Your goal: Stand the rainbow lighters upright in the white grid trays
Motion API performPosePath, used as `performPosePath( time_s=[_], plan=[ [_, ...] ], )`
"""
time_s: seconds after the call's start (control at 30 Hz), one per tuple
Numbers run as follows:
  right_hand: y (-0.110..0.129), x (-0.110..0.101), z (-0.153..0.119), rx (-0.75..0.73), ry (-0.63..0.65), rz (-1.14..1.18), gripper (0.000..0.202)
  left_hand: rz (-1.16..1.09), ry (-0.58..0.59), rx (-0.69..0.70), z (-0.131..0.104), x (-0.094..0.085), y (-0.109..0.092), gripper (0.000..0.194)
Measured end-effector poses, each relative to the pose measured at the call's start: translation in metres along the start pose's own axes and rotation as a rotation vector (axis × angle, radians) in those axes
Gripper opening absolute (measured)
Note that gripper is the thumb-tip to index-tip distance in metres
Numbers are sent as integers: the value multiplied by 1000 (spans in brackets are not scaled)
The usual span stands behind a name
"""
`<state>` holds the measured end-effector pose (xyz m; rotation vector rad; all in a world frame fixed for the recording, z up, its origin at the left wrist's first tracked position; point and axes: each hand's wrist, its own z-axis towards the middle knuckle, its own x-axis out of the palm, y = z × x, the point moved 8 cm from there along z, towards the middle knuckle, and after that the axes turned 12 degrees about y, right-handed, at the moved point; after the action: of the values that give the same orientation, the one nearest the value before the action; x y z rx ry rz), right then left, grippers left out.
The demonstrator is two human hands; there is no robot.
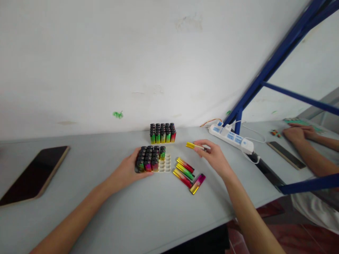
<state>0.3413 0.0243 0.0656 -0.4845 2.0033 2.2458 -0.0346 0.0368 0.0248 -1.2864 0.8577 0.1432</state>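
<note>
My left hand (134, 167) is wrapped round the left side of a pale lighter tray (165, 165). Several black-topped lighters (148, 157) stand upright in its left part, and bare holes show on its right. Between the fingertips of my right hand (212, 153) is a yellow lighter (192, 145), lifted and tilted to the left. Below that hand several loose lighters (184, 171) in red, green and yellow lie on the table. A magenta and gold lighter (197, 184) lies at a slant beside them.
A second full block of lighters (162, 133) stands behind, near the wall. A tablet (34, 173) lies far left. To the right are a white power strip (230, 137) with cables and a blue metal frame (249, 95). Beyond it, another person's arms (304, 144) rest near a phone (286, 155).
</note>
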Motion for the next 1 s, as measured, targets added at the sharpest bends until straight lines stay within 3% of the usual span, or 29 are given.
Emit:
performPosePath(
  time_s=[0.13,0.27,0.4,0.57,0.67,0.8,1.0],
  plan=[
    [14,21,31,-25,-52,461,53,10,-1,-7,0,0,2,89],
    [22,46,63,-39,-43,598,60,8,-4,-9,0,0,6,90],
    [23,77,71,-49,119,533,72,10,-3,-21,0,1,7,94],
    [5,105,56,14,269,435,74,3,8,-13,-1,1,2,91],
    [1,107,48,22,215,235,74,-2,7,-21,-2,1,2,90],
    [13,106,39,-32,88,-112,70,-13,-3,-17,-2,1,0,91],
    [22,119,32,-46,110,-178,51,-27,3,-42,-3,0,-2,86]
  ],
)
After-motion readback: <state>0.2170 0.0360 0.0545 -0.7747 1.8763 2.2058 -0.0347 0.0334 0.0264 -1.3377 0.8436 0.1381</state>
